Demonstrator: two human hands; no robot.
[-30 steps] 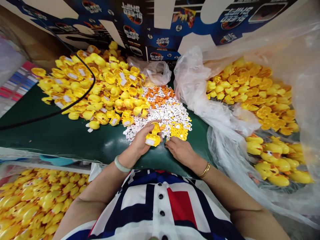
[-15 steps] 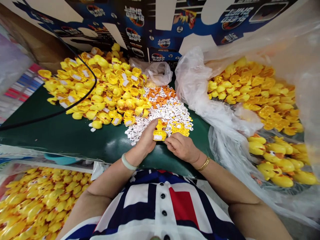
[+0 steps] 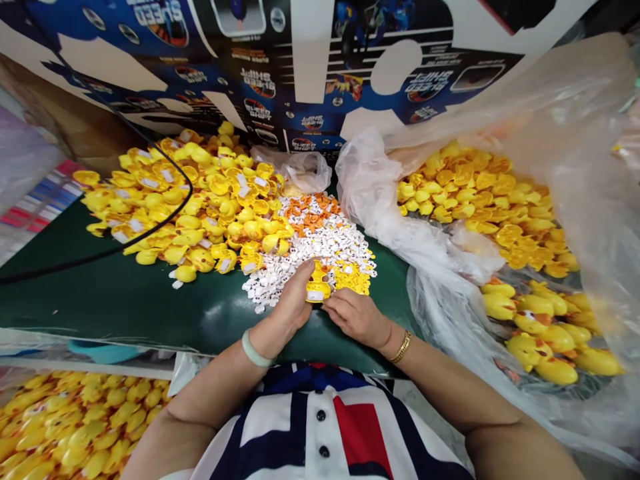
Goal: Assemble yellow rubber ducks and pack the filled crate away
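Note:
My left hand [image 3: 289, 303] grips a yellow toy duck shell [image 3: 319, 285] by its left side, thumb along the edge. The shell's hollow side faces me, with a white patch at its lower end. Close against the shell's lower right edge, my right hand [image 3: 359, 317] is closed in a pinch; whatever its fingertips hold is hidden. Just beyond both hands lie a heap of small white pieces with dark dots [image 3: 345, 241], a patch of small yellow pieces [image 3: 353, 277] and some orange pieces [image 3: 311, 213].
A large pile of yellow duck shells [image 3: 200, 193] covers the back left of the green table [image 3: 135, 310], crossed by a black cable [image 3: 165, 213]. On the right, clear plastic [image 3: 375, 187] surrounds more shells [image 3: 480, 187] and whole-looking ducks [image 3: 555, 333]. Printed cardboard [image 3: 310, 80] stands behind. More ducks [image 3: 85, 420] lie lower left.
The camera view has tilted up, so the scene sits lower and slightly left in the picture. Both hands stay at the duck shell in nearly the same pose.

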